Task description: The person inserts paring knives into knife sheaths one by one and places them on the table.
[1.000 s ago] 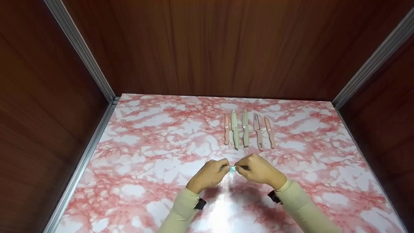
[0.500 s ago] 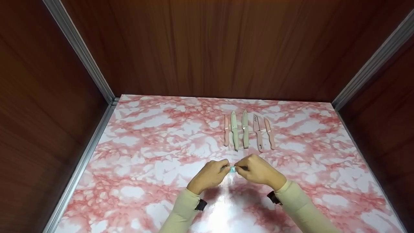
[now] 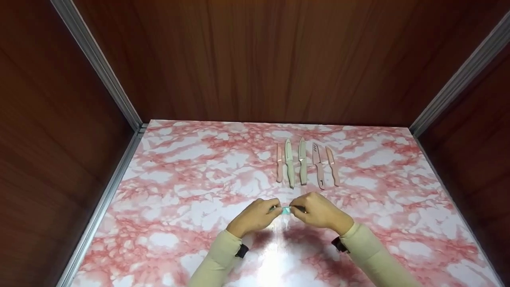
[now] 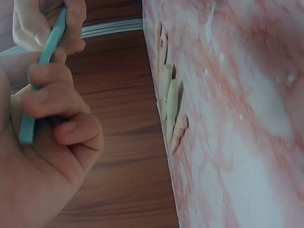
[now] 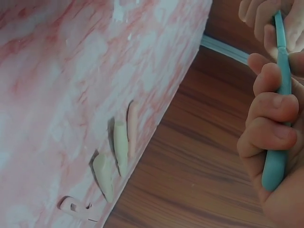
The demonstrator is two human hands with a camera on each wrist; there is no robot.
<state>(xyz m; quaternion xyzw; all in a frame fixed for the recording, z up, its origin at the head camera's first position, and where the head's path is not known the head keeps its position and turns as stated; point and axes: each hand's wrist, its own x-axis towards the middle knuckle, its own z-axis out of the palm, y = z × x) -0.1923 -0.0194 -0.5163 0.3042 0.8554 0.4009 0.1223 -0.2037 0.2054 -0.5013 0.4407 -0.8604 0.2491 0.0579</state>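
Note:
A teal knife (image 3: 285, 210) is held level between both hands over the table, its short middle part showing between them in the head view. My right hand (image 3: 322, 211) grips the rounded handle (image 5: 275, 166), fingers curled round it in the right wrist view. The narrower blade end (image 4: 27, 128), teal as well, lies in my left hand (image 3: 255, 215), pinched by the fingers in the left wrist view. A seam shows where handle and blade part meet. Much of the knife is hidden behind the fingers.
Beyond the hands several knives lie side by side on the marbled table (image 3: 179, 207): a pink knife (image 3: 279, 165), two pale green knives (image 3: 303, 163), a pink knife with slots (image 3: 319, 169) and another pink knife (image 3: 332, 167). Brown wood-look panels (image 3: 255, 59) enclose three sides.
The left wrist has shifted slightly left. Both hands keep their grip on the teal knife. The head view has tilted a little, so the row of knives sits slightly lower in it.

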